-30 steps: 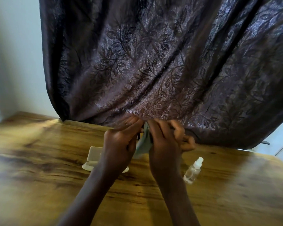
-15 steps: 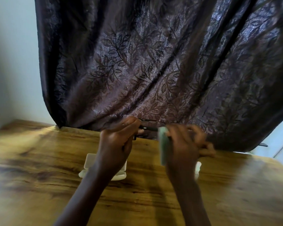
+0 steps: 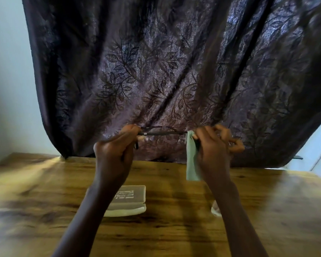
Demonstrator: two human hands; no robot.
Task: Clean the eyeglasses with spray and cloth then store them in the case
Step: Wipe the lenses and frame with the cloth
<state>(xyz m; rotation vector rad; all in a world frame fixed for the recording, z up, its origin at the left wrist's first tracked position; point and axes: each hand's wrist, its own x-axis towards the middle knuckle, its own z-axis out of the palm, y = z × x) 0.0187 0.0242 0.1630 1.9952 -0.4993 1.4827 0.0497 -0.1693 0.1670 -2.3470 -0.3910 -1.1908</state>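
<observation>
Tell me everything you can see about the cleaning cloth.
The cloth is pale green, soft and matte. It hangs as a narrow folded strip from the right hand, which pinches its top. That top meets the right end of the dark eyeglasses, held level in the air, with the left hand gripping their other end. Its lower end hangs free above the wooden table.

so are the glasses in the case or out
Out: left hand and right hand, with the cloth, hold the eyeglasses up, clear of the case.
</observation>
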